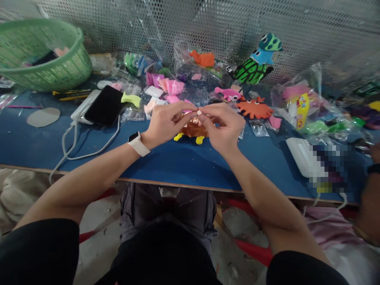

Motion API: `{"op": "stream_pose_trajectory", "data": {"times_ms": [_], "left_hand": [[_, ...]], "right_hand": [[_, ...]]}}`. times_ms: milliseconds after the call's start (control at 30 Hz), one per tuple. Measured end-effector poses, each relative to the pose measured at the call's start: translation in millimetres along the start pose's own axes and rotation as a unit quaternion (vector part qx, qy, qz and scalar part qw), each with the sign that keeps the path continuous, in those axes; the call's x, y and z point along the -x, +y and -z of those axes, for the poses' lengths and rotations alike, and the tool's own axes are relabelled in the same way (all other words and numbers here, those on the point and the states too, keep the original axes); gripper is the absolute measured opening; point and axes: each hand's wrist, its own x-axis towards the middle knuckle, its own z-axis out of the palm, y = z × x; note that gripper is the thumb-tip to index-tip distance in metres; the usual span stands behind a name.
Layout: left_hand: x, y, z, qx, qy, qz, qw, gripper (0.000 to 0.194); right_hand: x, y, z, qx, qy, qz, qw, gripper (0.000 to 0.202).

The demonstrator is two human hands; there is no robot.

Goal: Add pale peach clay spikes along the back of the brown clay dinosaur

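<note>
A small pale piece of modelling clay [199,113] sits between the fingertips of my left hand [168,118] and my right hand [226,126]. Both hands are closed in a pinch, their fingertips meeting around it. Just below them on the blue table is a brown clay figure [194,131] with yellow feet [199,140] and pale bits on its top; my fingers partly cover it. To the right of my right hand lie an orange clay crab [255,108] and a pink clay fish [228,94].
A green basket [59,73] stands at the back left. Nearer are a black phone [104,105], a white cable [89,157] and a grey disc [43,117]. Stacked clay turtles [252,71] and bagged clay [170,86] line the back. Another person's arm [369,198] is at the right edge.
</note>
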Motion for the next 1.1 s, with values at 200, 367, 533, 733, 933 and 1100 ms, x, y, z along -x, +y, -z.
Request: {"op": "stream_pose_trajectory", "data": {"times_ms": [200,367,533,733,933,1100], "left_hand": [[-6.0,4.5,-0.7,0.173,-0.069,0.147,0.971,0.045],[-8.9,4.6,-1.3,0.265,-0.083,0.216,0.936,0.047],[-8.0,6.9,-2.3,0.295,-0.085,0.230,0.924,0.048],[-5.8,6.7,-5.0,0.303,-0.088,0.245,0.917,0.054],[-5.4,5.4,-5.0,0.326,-0.093,0.256,0.905,0.051],[-4.7,5.7,-5.8,0.363,-0.103,0.276,0.884,0.049]], "right_hand": [[-2.3,-0.8,2.4,0.053,0.011,0.046,0.997,0.013],[1.2,3.2,5.3,0.117,-0.016,0.055,0.992,0.013],[1.2,2.6,3.3,0.151,0.013,0.104,0.983,0.014],[-2.7,-0.3,1.0,0.112,0.026,0.142,0.983,0.025],[-1.2,3.7,3.2,0.146,0.011,0.135,0.980,0.022],[-1.5,2.2,2.4,0.118,0.016,0.141,0.983,0.030]]}}
